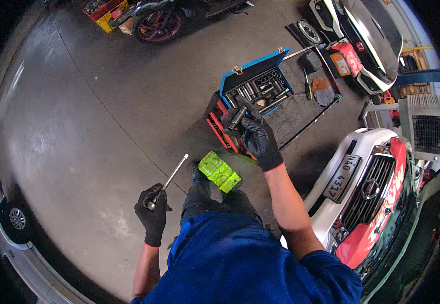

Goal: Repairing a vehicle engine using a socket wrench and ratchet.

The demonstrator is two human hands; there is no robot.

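Observation:
My gloved left hand (152, 210) grips the lower end of a long chrome wrench (172, 175), whose shaft points up and to the right. My gloved right hand (258, 137) holds a dark cylindrical socket (237, 117) at the front of a blue metal socket case (250, 66). The open case has rows of sockets and bars and sits on a cart top (301, 116). Red drawers (219, 130) show at its left. A bright green plastic case (219, 171) lies below, near my feet.
A white vehicle's front (319, 205) stands close at my right, another vehicle end (372, 45) at upper right. A motorbike (159, 25) and crates (103, 15) are at the top, a vehicle wheel (17, 219) at left, a grey boxy appliance (423, 126) at right.

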